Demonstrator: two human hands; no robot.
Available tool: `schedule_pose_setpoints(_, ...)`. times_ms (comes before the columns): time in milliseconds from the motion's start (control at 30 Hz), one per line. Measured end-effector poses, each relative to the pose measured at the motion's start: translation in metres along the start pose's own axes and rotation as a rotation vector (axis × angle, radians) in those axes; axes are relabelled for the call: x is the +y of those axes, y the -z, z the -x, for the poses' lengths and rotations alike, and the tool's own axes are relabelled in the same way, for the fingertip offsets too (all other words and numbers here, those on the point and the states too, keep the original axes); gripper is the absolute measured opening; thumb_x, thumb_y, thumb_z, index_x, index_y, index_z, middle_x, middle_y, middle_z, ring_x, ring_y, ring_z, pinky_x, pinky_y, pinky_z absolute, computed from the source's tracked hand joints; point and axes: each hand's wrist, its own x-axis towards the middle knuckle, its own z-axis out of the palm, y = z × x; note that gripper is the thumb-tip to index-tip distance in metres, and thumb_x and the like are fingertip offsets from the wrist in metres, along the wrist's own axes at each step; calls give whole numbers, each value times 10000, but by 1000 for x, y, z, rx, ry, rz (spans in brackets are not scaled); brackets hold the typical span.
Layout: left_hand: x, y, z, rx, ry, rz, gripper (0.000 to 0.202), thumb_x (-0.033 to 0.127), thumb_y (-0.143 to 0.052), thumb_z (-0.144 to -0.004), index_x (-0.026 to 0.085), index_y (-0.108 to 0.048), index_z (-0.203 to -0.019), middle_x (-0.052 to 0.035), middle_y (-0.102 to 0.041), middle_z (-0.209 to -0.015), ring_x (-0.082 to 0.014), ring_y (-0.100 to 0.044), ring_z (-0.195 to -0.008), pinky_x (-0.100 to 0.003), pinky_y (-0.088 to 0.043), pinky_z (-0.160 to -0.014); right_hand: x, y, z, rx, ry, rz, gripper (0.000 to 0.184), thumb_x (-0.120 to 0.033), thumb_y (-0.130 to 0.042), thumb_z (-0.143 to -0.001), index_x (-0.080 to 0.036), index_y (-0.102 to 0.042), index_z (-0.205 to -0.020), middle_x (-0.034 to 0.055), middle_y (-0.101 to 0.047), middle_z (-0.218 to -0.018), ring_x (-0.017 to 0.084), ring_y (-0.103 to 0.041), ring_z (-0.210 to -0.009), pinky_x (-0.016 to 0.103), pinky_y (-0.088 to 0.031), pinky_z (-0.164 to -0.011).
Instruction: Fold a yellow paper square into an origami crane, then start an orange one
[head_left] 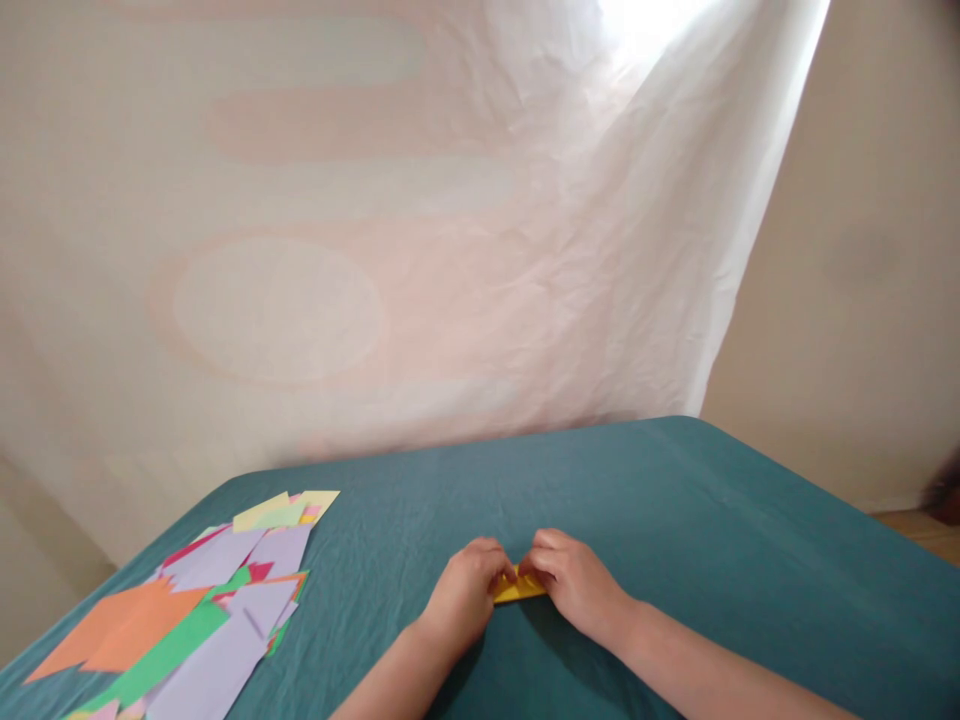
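Head: yellow paper (519,590) lies between left fingers (498,562) and right fingers (541,563).

We see a bright yellow paper (521,589) and a dark teal table (420,510). Among the sheets (135,625) we find lilac, orange, green, pale yellow and crimson. The white cloth (480,330) shows us faded pink bands (315,125) and a pink-ringed oval (277,305); the wall (840,350) is beige.

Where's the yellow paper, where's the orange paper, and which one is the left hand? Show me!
Yellow paper (520,590): head view, on its uncovered middle.
Orange paper (142,625): head view, around its middle.
Left hand (463,588): head view, on its back.
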Motion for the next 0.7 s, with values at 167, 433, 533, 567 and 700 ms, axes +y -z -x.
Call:
schedule_pose_setpoints(167,1,2,3,-78,-42,-56,289,-13,-456,-705,171,-677,-733,-43,-601,-770,-173,-563,-800,-233,-400,-711,-5,6,1,-11,83,95,210,-94,-572,-845,-238,-722,-815,22,-598,-890,168,-514,-876,263,-392,-719)
schedule_pose_setpoints(433,15,11,6,-76,28,-39,224,109,-457,-790,179,-669,-770,-64,-611,-811,-190,-565,-830,-259,-417,-767,-21,15,6,-136,311,211,273,-255,-410,-965,-248,-683,-981,38,-617,-824,178,-499,-858,305,-375,-723)
schedule_pose_setpoints(533,15,10,6,-61,50,-25,194,139,-479,-782,177,-669,-776,-61,-609,-814,-192,-561,-837,-266,-415,-776,-21,16,6,-163,331,242,289,-271,-409,-964,-243,-695,-939,42,-621,-813,182,-499,-851,305,-369,-706)
schedule_pose_setpoints(567,15,9,5,-53,55,-24,184,145,-487,-776,176,-668,-773,-59,-607,-811,-192,-560,-838,-267,-414,-774,-21,16,6,-172,333,246,291,-269,-413,-962,-240,-699,-920,41,-623,-809,182,-499,-848,307,-367,-703)
schedule_pose_setpoints(700,14,3,3,0,77,-25,115,149,-529,-738,174,-640,-722,-42,-590,-785,-185,-555,-821,-262,-403,-743,-18,18,6,-189,318,231,301,-275,-429,-955,-231,-713,-868,36,-636,-802,182,-506,-840,310,-365,-706)
